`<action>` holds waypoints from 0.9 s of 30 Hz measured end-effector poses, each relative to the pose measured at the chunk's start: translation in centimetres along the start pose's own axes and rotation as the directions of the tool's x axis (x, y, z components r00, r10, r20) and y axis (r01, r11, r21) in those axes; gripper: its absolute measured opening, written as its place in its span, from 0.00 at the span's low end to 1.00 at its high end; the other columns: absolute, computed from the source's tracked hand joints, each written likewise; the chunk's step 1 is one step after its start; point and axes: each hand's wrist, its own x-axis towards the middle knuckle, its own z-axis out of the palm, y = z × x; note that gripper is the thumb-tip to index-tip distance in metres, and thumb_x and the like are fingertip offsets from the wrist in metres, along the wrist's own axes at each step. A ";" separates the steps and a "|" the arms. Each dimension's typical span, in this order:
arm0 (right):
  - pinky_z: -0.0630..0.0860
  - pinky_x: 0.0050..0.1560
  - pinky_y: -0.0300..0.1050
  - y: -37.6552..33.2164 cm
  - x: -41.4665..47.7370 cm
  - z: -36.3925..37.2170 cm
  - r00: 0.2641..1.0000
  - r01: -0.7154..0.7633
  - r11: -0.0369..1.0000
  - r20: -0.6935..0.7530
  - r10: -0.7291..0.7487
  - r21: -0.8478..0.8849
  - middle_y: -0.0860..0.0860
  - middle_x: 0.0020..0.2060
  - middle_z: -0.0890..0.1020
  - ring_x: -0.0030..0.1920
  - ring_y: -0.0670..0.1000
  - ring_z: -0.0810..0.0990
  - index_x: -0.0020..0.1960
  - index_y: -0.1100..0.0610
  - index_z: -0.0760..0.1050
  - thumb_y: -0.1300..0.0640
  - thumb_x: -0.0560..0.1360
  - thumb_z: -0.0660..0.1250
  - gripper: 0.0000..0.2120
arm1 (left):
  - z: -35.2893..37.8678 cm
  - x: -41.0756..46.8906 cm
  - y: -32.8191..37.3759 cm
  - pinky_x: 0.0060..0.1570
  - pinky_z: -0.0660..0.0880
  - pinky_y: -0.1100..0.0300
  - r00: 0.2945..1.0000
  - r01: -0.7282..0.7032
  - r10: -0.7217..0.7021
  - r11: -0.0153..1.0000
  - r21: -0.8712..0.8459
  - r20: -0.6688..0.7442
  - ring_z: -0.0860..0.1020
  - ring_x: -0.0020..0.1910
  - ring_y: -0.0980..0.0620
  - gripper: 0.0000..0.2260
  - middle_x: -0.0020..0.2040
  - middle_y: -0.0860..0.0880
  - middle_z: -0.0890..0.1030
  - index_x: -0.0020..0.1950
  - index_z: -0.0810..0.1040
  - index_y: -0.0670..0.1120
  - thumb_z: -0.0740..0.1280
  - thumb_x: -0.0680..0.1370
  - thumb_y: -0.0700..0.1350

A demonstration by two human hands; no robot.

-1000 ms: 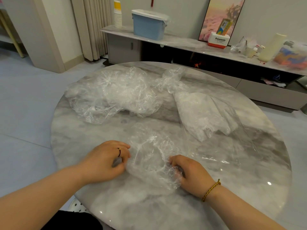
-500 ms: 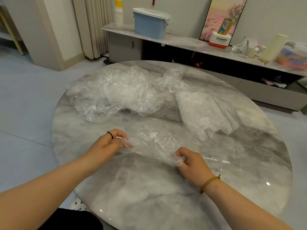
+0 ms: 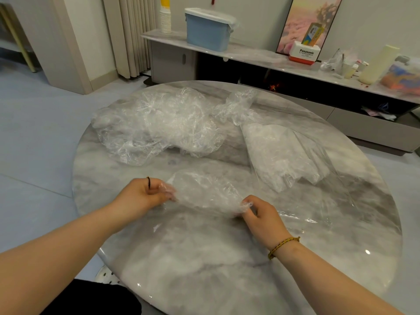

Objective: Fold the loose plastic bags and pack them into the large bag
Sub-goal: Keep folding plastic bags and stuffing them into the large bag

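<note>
A crumpled clear plastic bag (image 3: 204,192) is stretched between my hands just above the round marble table (image 3: 204,258). My left hand (image 3: 143,194) pinches its left end. My right hand (image 3: 259,214) pinches its right end. A heap of loose clear bags (image 3: 159,126) lies at the back left of the table. The large clear bag (image 3: 286,155), holding white folded plastic, lies flat at the right.
Behind the table runs a low marble cabinet (image 3: 250,53) with a blue lidded bin (image 3: 208,30), a stack of paper cups (image 3: 165,17), a Panasonic box (image 3: 304,53) and other clutter. Grey floor surrounds the table; curtains hang at the back left.
My hands lifted the crumpled bag off the table and moved forward, pulling its ends apart so it stretches between them.
</note>
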 end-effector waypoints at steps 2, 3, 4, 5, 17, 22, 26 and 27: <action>0.68 0.35 0.40 0.1 0.2 0.2 1.000 -0.024 1.000 -0.016 0.024 -0.006 0.59 0.34 0.79 0.32 0.52 0.71 0.35 0.55 0.71 0.61 0.78 0.59 0.13 | -0.5 0.1 0.4 0.35 0.73 0.77 0.998 0.013 -0.019 0.995 -0.102 -0.061 0.79 0.31 0.65 0.09 0.28 0.55 0.82 0.40 0.77 0.44 0.64 0.75 0.32; 0.69 0.36 0.41 0.0 0.3 0.3 0.999 -0.037 0.999 -0.027 0.037 -0.003 0.58 0.35 0.80 0.33 0.53 0.72 0.35 0.55 0.71 0.62 0.77 0.59 0.13 | -0.6 0.1 0.6 0.37 0.74 0.76 0.996 0.018 -0.031 0.989 -0.149 -0.087 0.80 0.31 0.64 0.08 0.29 0.54 0.82 0.41 0.77 0.44 0.64 0.75 0.32; 0.69 0.36 0.40 0.0 0.4 0.5 0.998 -0.051 0.999 -0.039 0.051 0.004 0.58 0.36 0.80 0.33 0.52 0.73 0.35 0.57 0.71 0.62 0.77 0.59 0.12 | -0.7 0.1 0.8 0.38 0.75 0.75 0.993 0.024 -0.044 0.981 -0.192 -0.105 0.80 0.31 0.61 0.08 0.29 0.52 0.82 0.42 0.76 0.44 0.63 0.76 0.32; 0.69 0.36 0.40 -0.1 0.5 0.6 0.996 -0.064 0.998 -0.056 0.065 0.019 0.59 0.36 0.80 0.34 0.50 0.73 0.35 0.58 0.71 0.63 0.77 0.59 0.12 | -0.5 0.1 0.8 0.38 0.75 0.73 0.991 0.025 -0.051 0.978 -0.209 -0.120 0.81 0.32 0.58 0.08 0.29 0.50 0.82 0.43 0.76 0.44 0.62 0.76 0.33; 0.67 0.35 0.42 -0.1 1.6 1.6 0.972 -0.206 0.971 -0.140 0.189 -0.117 0.49 0.31 0.73 0.37 0.53 0.74 0.42 0.56 0.66 0.55 0.78 0.57 0.08 | 0.4 0.4 0.2 0.38 0.72 0.59 0.969 0.212 -0.121 0.857 0.470 -0.216 0.74 0.36 0.47 0.14 0.39 0.48 0.71 0.64 0.66 0.45 0.60 0.79 0.41; 0.61 0.27 0.39 -0.5 1.5 1.9 0.986 -0.158 0.931 -0.105 0.130 -0.330 0.47 0.28 0.67 0.28 0.46 0.66 0.61 0.57 0.63 0.61 0.78 0.54 0.11 | 2.4 -0.1 0.8 0.53 0.64 0.55 0.829 -0.226 0.556 0.440 0.869 -0.065 0.80 0.48 0.41 0.16 0.50 0.42 0.81 0.55 0.79 0.42 0.58 0.74 0.45; 0.62 0.29 0.42 -1.3 1.3 2.2 0.995 -0.100 0.884 -0.068 0.077 -0.457 0.51 0.50 0.74 0.34 0.52 0.71 0.72 0.55 0.53 0.66 0.77 0.52 0.24 | 5.3 0.1 -0.5 0.56 0.66 0.54 0.880 -0.386 0.385 0.236 0.892 0.279 0.82 0.49 0.50 0.21 0.51 0.48 0.83 0.51 0.83 0.45 0.54 0.70 0.50; 0.63 0.29 0.41 -1.4 1.3 2.3 0.995 -0.100 0.864 -0.051 0.086 -0.494 0.52 0.60 0.70 0.37 0.54 0.72 0.73 0.54 0.51 0.66 0.77 0.53 0.27 | 5.7 0.1 -0.3 0.58 0.69 0.56 0.906 -0.374 0.308 0.258 0.891 0.291 0.82 0.51 0.53 0.23 0.53 0.49 0.82 0.53 0.82 0.46 0.52 0.70 0.52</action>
